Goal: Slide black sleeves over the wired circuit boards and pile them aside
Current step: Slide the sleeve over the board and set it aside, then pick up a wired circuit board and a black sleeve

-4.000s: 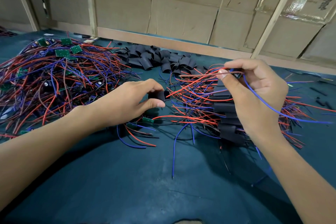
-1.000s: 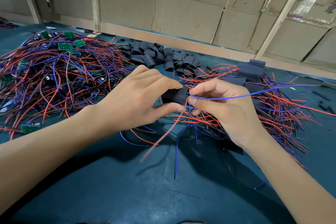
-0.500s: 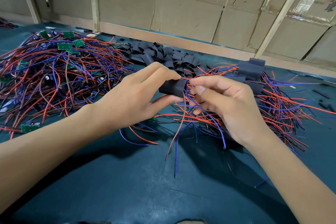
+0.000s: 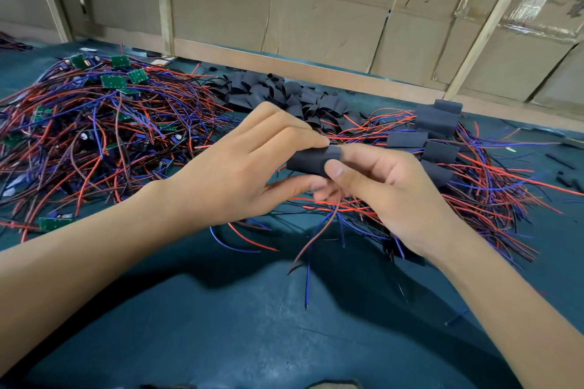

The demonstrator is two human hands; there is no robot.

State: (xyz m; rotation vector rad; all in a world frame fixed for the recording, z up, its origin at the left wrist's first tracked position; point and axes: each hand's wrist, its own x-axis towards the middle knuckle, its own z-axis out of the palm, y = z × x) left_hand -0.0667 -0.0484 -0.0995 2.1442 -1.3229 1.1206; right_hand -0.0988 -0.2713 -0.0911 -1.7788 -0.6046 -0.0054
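We've got our left hand (image 4: 240, 174) and right hand (image 4: 379, 186) both pinching one black sleeve (image 4: 311, 159), its wires (image 4: 319, 230) dangling over the green table (image 4: 252, 325).

Open mat (image 4: 240, 331) in front of the hands, wired boards (image 4: 94, 123) crowding left, sleeved pile (image 4: 442, 161) right, loose sleeves (image 4: 284, 95) behind, cardboard wall (image 4: 316, 9) closing the back.

Both forearms reach in from the near edge and meet at the middle. The left hand (image 4: 240, 177) has its fingers curled, fingertips and thumb closed in a pinch. The right hand (image 4: 388, 186) faces it, thumb on top, fingers curled under, its fingertips touching the left's.
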